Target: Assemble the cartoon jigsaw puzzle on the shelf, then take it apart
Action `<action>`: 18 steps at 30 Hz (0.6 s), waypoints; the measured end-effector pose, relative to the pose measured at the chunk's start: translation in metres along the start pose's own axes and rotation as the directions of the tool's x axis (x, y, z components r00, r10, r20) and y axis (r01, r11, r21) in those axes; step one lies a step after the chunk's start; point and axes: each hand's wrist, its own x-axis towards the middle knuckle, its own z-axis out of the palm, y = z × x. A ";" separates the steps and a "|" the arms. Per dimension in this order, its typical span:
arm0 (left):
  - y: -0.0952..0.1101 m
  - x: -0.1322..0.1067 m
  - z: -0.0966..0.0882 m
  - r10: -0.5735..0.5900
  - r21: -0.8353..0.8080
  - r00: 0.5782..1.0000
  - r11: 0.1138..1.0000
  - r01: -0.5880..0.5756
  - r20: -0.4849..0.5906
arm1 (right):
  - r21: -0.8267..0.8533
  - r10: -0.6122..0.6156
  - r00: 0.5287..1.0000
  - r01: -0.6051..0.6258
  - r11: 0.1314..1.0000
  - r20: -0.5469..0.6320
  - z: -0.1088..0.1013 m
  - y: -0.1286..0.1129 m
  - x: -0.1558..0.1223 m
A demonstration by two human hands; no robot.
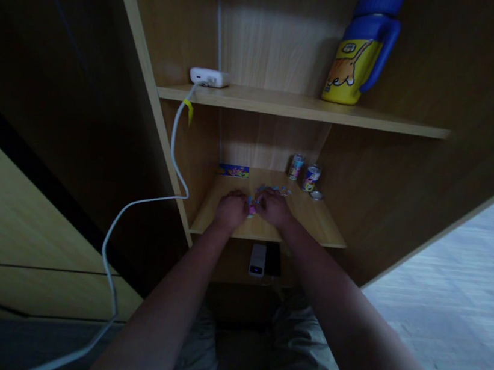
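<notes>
My left hand (232, 208) and my right hand (271, 205) come close together over the lower shelf board, fingers curled in. Between their fingertips lies a small pink and blue cluster (252, 208) that looks like joined jigsaw puzzle pieces; both hands touch it. Behind my right hand several loose puzzle pieces (283, 190) are scattered, in blue, pink and white. Toward the back left lies a flat blue, pink and yellow printed strip (233, 171). Two small printed cans (296, 167) (311, 178) stand at the back right, with a round metal lid (316, 195) beside the nearer one.
On the upper shelf (276, 104) are a white charger (209, 77) and a blue and yellow handled bottle (355, 53). A white cable (121, 223) hangs down at the left. Below the lower board sit a power bank (258, 259) and a dark flat object (273, 259). Cabinet walls flank both sides.
</notes>
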 end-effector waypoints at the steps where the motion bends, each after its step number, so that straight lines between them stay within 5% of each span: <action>1: 0.000 0.001 0.001 0.018 -0.006 1.000 1.000 -0.018 0.002 | 0.022 0.002 1.000 -0.002 1.000 -0.004 0.000 0.001 0.000; 13: -0.002 0.004 0.006 0.108 -0.029 0.994 0.994 -0.108 -0.004 | 0.214 0.161 0.985 -0.144 0.966 -0.065 -0.002 0.016 0.003; 18: 0.001 0.001 0.005 0.128 -0.062 0.992 0.990 -0.129 -0.019 | 0.079 0.095 0.994 -0.091 0.993 -0.049 0.000 0.012 0.000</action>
